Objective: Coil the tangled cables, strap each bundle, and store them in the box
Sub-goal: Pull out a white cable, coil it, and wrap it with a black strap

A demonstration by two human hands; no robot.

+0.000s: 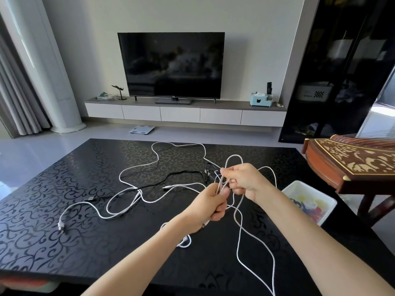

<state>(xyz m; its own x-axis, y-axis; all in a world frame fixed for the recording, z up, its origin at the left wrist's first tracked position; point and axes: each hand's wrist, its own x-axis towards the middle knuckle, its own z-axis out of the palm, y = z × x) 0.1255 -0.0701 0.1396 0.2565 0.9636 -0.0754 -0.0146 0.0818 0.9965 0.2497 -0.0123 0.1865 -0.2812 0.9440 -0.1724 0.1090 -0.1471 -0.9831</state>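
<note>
Over the bench (64,242), near its right half: two bare hands meet in the air, working one cable between them.
Left hand (210,205): closed in a fist round several gathered strands of the white cable (220,184), thumb pressed on top of them.
Right hand (243,180): just beyond the left hand, fingers curled, pinching the same white cable. A loop of it stands up above the knuckles.
White cable, remainder: long slack strands hang from both hands, cross the bench's near right part and run off its near edge.
Loose white cables (137,194): sprawled in wide tangled curves across the middle of the bench, from its far edge towards its left side. One plug lies at the left.
Black cable (183,171): lies on the middle of the bench, threaded among the white ones.
Box (299,186): a pale open plastic tub at the bench's right edge, just beyond the right forearm.
Straps (314,208): a blurred heap of coloured pieces inside the box.
Zither (352,161): a carved wooden instrument on a stand, just past the bench's right side.
Television (171,65): dark screen on a low white cabinet (181,114), well beyond the bench's far edge.
Scale (142,130): flat on the floor between the bench and the cabinet.
</note>
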